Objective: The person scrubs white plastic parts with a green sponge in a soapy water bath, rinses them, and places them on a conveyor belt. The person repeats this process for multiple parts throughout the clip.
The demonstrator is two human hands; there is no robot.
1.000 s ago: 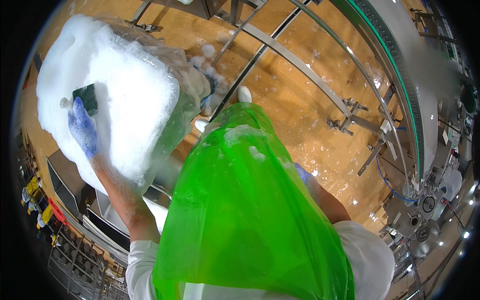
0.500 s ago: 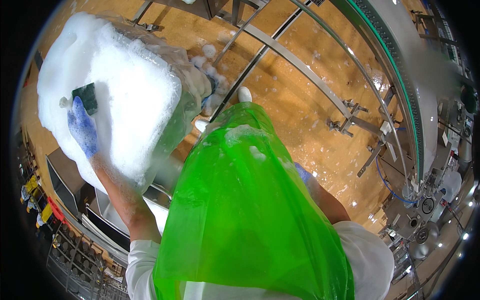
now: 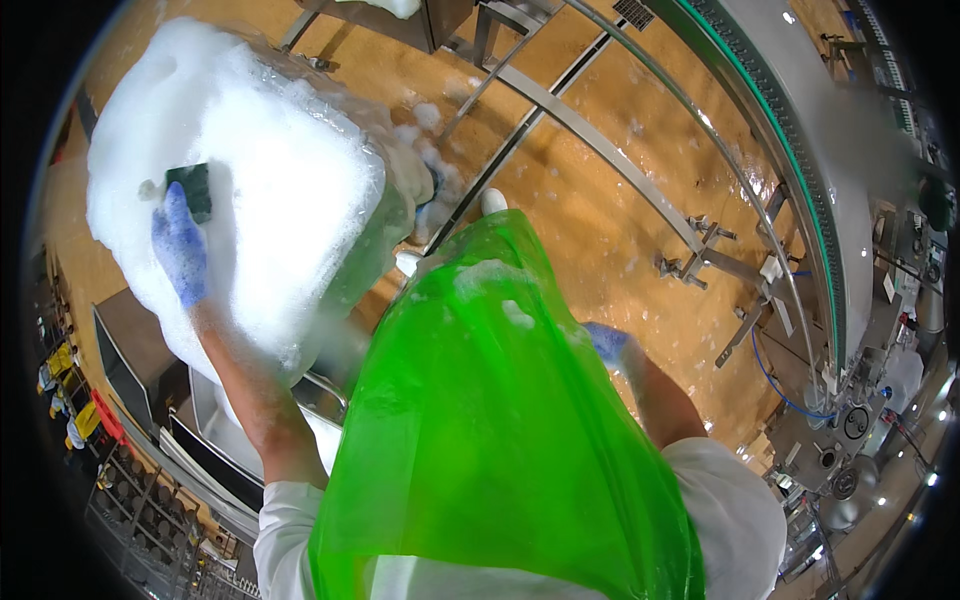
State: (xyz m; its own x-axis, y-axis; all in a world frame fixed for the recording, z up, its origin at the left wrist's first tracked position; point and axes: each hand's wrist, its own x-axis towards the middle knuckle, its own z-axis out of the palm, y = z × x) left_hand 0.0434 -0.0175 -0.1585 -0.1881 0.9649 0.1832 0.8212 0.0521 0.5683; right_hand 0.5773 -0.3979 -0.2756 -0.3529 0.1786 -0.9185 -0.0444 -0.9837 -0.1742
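Note:
My left hand, in a blue, foam-flecked glove, grips a dark green scouring pad with one finger stretched along it. The pad rests in thick white foam heaped over a large, bulky, see-through container at the left. What lies under the foam is hidden. My right hand, also gloved in blue, hangs beside my bright green plastic apron. The apron covers part of that hand, so its fingers cannot be made out. Suds cling to the apron's front.
A wet tan floor with foam spatters is crossed by a metal rail. At the right curves a conveyor with a green edge. Metal bins stand at lower left, and a steel box is at the top.
The view has shifted slightly, with the foam-covered container now farther right. My left hand and the pad stay in nearly the same spot on the foam. More of my right hand shows beside the apron.

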